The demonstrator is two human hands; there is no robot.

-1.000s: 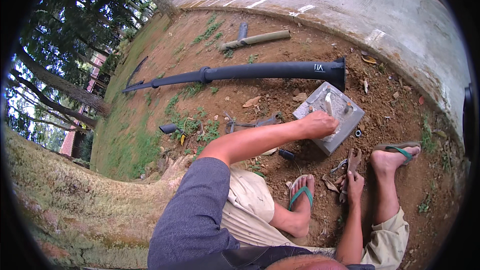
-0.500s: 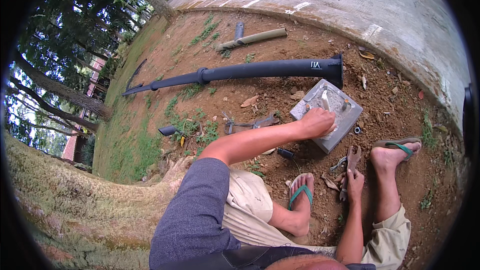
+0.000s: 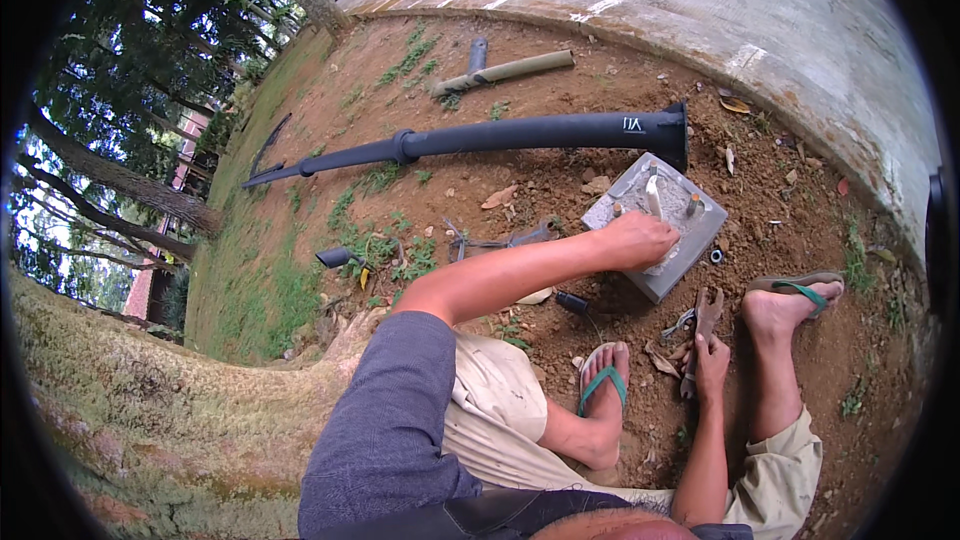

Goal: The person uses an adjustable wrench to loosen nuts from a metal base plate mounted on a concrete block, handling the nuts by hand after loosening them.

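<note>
My left hand (image 3: 640, 241) reaches over the near side of a square concrete block (image 3: 697, 243). Its fingers are curled together low on the block's top, and whatever they pinch is hidden beneath them. Rusty bolts (image 3: 694, 204) stick up from the block, with a white tube or strip (image 3: 654, 196) standing between them. Down by the ground, my right hand (image 3: 711, 364) is closed around a rusty open-ended wrench (image 3: 709, 313), whose jaw points toward the block. A loose nut (image 3: 716, 256) lies on the soil just right of the block.
A long black pole (image 3: 530, 138) lies behind the block, its flanged end nearly touching it. Farther back rests a greenish pipe (image 3: 520, 71). A small black cylinder (image 3: 571, 304) is near my left foot. Thick tree root (image 3: 180, 390) at left; concrete pavement (image 3: 760, 30) beyond the dirt.
My left hand has shifted slightly right over the block, its fingers still curled. The right hand and wrench stay almost where they were.
</note>
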